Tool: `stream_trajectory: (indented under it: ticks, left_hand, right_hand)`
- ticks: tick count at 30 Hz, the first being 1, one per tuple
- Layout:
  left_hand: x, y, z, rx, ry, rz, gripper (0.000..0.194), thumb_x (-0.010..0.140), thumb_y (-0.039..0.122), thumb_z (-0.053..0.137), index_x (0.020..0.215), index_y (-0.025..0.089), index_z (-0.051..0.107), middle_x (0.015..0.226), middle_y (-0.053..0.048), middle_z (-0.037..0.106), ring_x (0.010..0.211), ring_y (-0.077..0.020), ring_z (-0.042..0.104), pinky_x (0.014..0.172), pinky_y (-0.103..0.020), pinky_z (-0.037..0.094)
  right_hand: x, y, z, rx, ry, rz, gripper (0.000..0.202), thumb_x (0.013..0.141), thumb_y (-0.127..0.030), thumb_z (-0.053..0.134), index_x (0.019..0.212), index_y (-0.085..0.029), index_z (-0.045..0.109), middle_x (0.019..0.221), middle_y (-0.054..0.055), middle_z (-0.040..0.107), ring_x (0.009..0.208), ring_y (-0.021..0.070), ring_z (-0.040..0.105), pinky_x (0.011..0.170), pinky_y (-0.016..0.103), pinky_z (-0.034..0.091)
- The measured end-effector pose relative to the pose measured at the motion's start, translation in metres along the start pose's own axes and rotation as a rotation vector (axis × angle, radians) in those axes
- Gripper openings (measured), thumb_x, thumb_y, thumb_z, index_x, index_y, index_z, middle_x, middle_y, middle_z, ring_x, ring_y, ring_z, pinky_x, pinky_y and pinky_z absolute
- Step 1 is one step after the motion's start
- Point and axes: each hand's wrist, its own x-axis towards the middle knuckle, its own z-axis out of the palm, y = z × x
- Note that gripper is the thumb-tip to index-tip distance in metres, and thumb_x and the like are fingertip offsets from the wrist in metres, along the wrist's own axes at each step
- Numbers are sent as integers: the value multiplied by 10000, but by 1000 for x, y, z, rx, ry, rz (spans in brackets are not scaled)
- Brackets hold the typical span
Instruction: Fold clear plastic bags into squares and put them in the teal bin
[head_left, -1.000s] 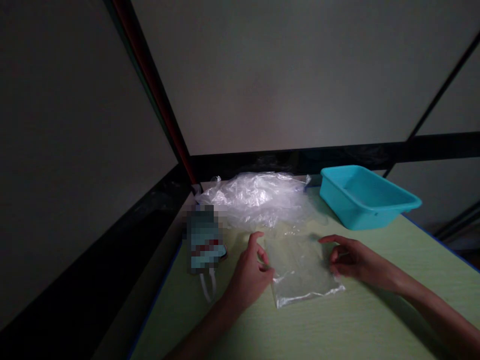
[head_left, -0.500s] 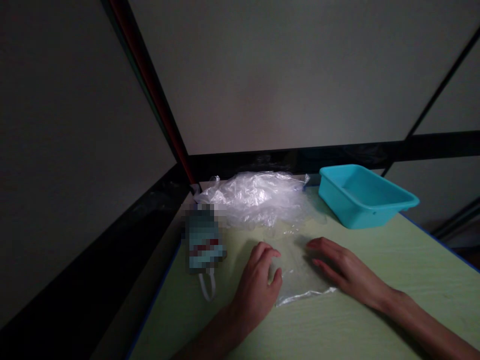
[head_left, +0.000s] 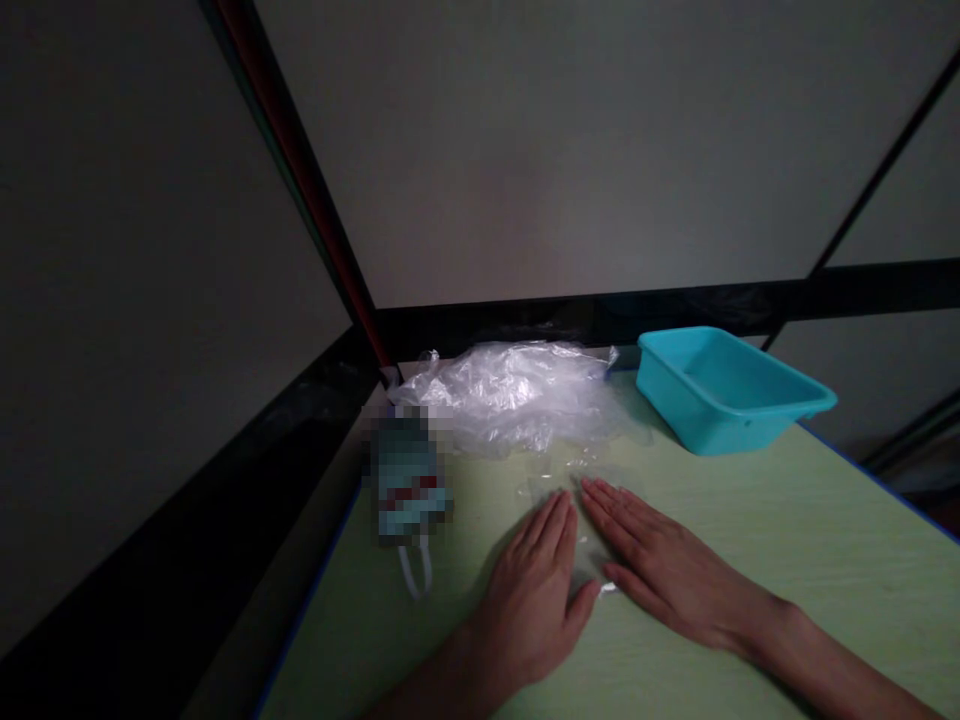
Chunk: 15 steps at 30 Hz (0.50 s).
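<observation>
Dim grey walls enclose a pale green table point(head_left: 750, 560), on which a small clear plastic bag point(head_left: 581, 485) lies flat near the middle, almost wholly covered by two palms. The left hand point(head_left: 536, 600) and the right hand point(head_left: 660, 570) are pressed on it side by side, fingers straight and spread flat, nothing being gripped. At 12 o'clock from the hands a heap of crumpled clear plastic point(head_left: 517, 395) is seen; at 2 o'clock a turquoise tub point(head_left: 731, 390); at 9 o'clock a blurred-out item with a white loop point(head_left: 409, 485).

The bag is judged very light, limp and slippery on the smooth top, likely to crease and to cling or trap air. It would best be taken by an edge or corner between thumb and forefinger, since the flat middle offers no purchase.

Compared with a second ago, when the bag's sides were held by curled fingers with most of it exposed, both hands have been brought together and flattened over it.
</observation>
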Motion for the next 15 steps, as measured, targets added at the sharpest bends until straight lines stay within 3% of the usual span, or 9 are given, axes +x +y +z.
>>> stream_trajectory:
  ticks: [8, 15]
  left_hand:
    - [-2, -3, 2, 19, 9, 11, 737, 834, 553, 344, 1361, 56, 210, 1439, -154, 121, 1320, -250, 81, 1077, -382, 175]
    - [-5, -5, 4, 17, 16, -9, 816, 787, 633, 355, 1370, 85, 194, 1443, -142, 98, 1319, -270, 56, 1075, -414, 152]
  right_hand:
    - [-8, 8, 7, 1, 22, -48, 781, 836, -548, 389, 1392, -73, 115, 1444, 154, 111, 1315, 269, 108, 1060, 421, 215]
    - [-8, 9, 6, 26, 10, -57, 830, 813, -586, 388, 1390, -58, 109, 1434, 188, 121, 1310, 289, 112, 1042, 459, 239]
